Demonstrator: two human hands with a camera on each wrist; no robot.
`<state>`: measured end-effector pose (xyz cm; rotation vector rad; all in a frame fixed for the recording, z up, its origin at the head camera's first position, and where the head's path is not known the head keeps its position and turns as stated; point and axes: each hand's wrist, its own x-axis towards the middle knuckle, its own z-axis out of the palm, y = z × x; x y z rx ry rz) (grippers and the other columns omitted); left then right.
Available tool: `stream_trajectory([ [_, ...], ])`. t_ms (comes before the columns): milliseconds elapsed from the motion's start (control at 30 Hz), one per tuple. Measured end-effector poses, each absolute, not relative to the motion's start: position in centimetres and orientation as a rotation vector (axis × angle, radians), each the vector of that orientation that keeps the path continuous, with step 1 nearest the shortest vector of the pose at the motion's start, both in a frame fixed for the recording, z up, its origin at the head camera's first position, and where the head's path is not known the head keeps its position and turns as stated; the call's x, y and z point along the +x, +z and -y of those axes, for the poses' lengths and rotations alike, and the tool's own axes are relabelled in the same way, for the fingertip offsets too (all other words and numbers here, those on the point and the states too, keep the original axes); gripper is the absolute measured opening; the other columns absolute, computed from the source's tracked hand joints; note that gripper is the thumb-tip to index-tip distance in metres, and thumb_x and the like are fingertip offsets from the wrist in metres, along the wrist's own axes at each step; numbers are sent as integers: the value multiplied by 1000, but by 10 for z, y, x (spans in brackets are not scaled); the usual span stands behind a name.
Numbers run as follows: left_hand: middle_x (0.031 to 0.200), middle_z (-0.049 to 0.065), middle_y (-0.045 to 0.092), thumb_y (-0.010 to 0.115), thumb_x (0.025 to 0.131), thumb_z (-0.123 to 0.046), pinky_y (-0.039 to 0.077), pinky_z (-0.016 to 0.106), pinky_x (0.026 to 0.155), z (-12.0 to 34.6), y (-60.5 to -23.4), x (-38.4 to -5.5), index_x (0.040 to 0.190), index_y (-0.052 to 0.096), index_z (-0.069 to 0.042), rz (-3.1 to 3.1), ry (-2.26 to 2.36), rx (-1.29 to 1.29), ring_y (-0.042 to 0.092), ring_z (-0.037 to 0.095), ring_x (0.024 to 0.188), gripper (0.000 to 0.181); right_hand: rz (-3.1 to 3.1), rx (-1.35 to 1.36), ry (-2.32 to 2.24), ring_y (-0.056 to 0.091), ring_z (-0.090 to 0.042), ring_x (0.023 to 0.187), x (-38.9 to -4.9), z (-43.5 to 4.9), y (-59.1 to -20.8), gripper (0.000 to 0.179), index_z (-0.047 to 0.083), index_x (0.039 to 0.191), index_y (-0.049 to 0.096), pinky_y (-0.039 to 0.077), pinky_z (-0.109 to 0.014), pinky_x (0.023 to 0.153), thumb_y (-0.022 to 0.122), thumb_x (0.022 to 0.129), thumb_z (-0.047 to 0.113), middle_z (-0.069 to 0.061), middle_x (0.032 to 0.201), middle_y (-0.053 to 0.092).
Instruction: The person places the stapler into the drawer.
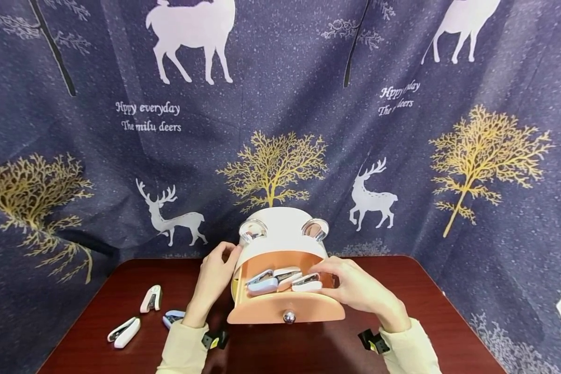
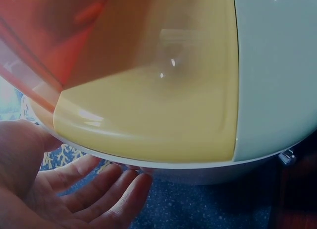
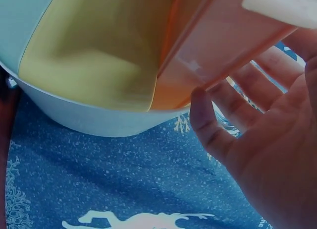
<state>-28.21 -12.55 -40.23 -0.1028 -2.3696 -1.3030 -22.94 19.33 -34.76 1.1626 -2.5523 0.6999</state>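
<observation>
White stapler (image 1: 307,286) by the right grip (image 1: 361,286) lies crosswise in the drawer (image 1: 262,312).

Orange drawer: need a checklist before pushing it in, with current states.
1. Orange drawer pulled out: ok, open.
2. Light-blue stapler, pink-and-white stapler and white stapler inside it: ok.
3. Headroom above them for closing: cannot tell.
4. Right grip clear of drawer: not ok, fingers at its right side.
5. Left grip placed at white cabinet: ok, by its left side.
6. Tabletop staplers stowed, if wanted: not ok; nearer white stapler, farther white stapler and blue stapler remain outside.
</observation>
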Motion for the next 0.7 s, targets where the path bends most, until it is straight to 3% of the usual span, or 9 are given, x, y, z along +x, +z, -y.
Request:
stream_trajectory([
  [133, 93, 2, 68, 59, 97, -42, 46, 40, 77, 125, -402, -282, 101, 68, -17, 2372, -1303, -99, 63, 20, 87, 27, 2548, 1159, 680, 54, -10, 87, -230, -192, -350, 33, 16, 113, 70, 45, -29, 78, 78, 81, 11, 14, 90, 59],
  [467, 95, 3, 68, 59, 97, -43, 46, 40, 79, 125, -400, -281, 100, 68, -16, 2361, -1301, -96, 63, 21, 88, 28, 2634, 1120, 574, 55, -10, 91, -229, -189, -345, 31, 13, 114, 70, 46, -34, 83, 74, 84, 7, 9, 95, 63],
  [700, 93, 3, 68, 59, 97, -42, 46, 40, 77, 124, -401, -280, 100, 68, -17, 2364, -1310, -89, 63, 21, 86, 27, 2599, 1099, 700, 55, -9, 82, -227, -191, -347, 29, 16, 117, 69, 46, -31, 74, 73, 89, 23, 11, 94, 64],
])
